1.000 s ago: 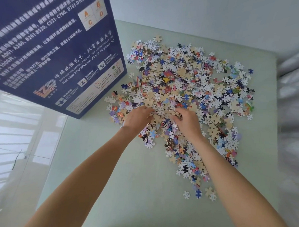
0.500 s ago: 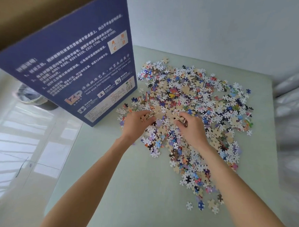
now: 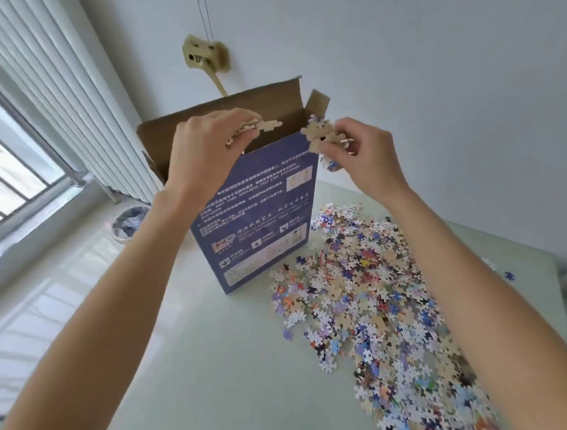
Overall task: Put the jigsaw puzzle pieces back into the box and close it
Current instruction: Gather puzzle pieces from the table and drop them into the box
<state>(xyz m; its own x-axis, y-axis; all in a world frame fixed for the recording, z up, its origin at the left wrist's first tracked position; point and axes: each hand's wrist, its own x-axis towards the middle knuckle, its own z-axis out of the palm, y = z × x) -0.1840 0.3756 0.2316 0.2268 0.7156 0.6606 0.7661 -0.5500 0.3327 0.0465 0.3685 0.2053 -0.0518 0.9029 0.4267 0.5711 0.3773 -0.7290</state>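
Right now the box (image 3: 256, 210) stands upright near the far left corner of the tabletop (image 3: 224, 358), its top flaps open and its printed blue face turned toward me. I have both hands raised at its mouth. My left hand (image 3: 200, 152) hovers over the opening with its fingers (image 3: 246, 136) curled round a small clump of pieces (image 3: 258, 126). My right hand (image 3: 365, 160) sits just beside the box's right top corner, its fingers pinching a second clump (image 3: 319, 135), with what looks like a piece or two hanging or dropping just beneath it. Neither handful has gone in yet, as far as I can see.

By my judgement the task is at an early stage. The big pile of loose pieces (image 3: 385, 310) covers the right half of the tabletop, from just beside the box's foot down toward the near right edge, and a few strays (image 3: 508, 275) lie apart near the far right edge. I cannot see inside the box, so what it already holds is unknown. Many more handfuls remain, and then the flaps must be folded shut.

The count: one box, two hands, two held clumps, one main pile with far too many pieces to number.

Beyond the tabletop's left edge a bin (image 3: 130, 222) stands on the floor under the window.
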